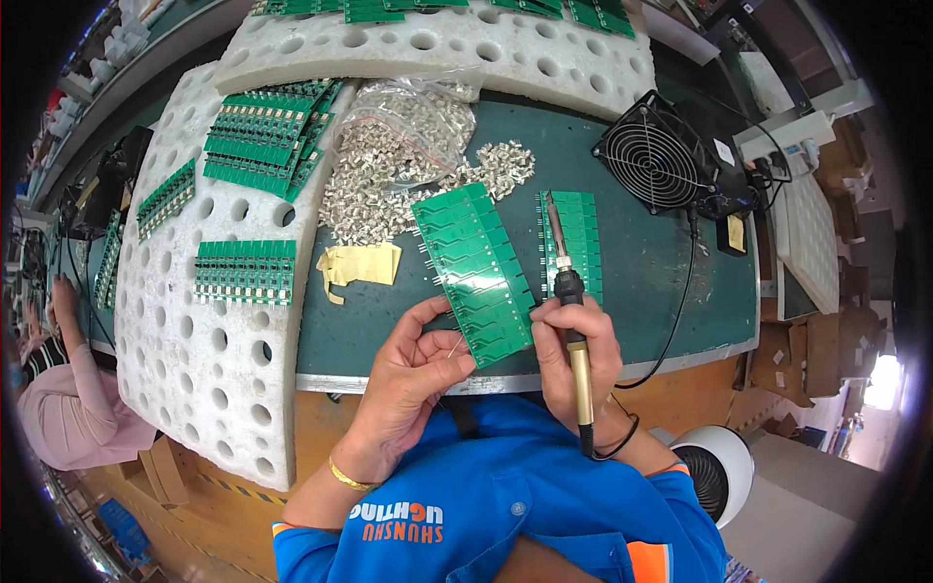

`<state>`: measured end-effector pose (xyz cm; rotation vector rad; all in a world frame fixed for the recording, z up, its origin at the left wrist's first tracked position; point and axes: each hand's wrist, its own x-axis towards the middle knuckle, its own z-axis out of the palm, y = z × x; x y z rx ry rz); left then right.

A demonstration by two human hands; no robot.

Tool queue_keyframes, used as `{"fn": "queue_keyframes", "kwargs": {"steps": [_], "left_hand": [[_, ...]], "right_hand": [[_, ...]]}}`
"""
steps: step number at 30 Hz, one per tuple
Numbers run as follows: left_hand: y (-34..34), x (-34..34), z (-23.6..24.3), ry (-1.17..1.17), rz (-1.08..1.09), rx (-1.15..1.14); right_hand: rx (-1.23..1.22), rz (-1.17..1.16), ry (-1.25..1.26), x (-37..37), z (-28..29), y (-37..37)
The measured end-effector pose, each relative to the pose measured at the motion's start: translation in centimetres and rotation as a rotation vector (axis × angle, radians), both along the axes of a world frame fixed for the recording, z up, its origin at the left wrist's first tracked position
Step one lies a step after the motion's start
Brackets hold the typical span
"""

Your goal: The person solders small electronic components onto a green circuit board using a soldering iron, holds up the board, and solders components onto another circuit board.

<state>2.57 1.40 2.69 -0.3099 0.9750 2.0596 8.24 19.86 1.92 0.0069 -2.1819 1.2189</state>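
My left hand [403, 374] pinches the lower corner of a green circuit board panel [474, 272], raised and tilted over the bench. A thin wire, perhaps solder, shows beside those fingers. Gripped like a pen in my right hand [595, 355] is a soldering iron [567, 282], its tip pointing up and away from me, apart from the held panel. Behind the iron, a second green panel [585, 228] lies on the bench. Past the held panel, small metal connectors [364, 199] are heaped, some inside a clear plastic bag [418, 121].
White foam boards with holes [180, 335] carry stacked green panels [262, 141] at left and more at the back. A black fan [653, 155] stands at back right, its cable crossing the bench [335, 340]. Yellow paper [360, 267] lies near the connectors. Another person [78, 408] sits at far left.
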Motion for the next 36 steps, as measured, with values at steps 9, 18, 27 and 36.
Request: {"fn": "queue_keyframes", "kwargs": {"steps": [9, 18, 27, 36], "left_hand": [[-0.2, 0.3, -0.8, 0.008, 0.036, 0.051], [-0.1, 0.2, -0.3, 0.09, 0.072, -0.079], [-0.2, 0.1, -0.9, 0.245, 0.052, -0.27], [-0.7, 0.3, -1.0, 0.448, 0.0, -0.472]], "right_hand": [[0.011, 0.023, 0.01, 0.0, -0.4, -0.3], [0.094, 0.044, -0.002, 0.4, -1.3, -0.4], [0.28, 0.062, 0.054, 0.0, -1.7, -0.2], [0.377, 0.105, -0.064, 0.7, -2.6, -0.1]]}}
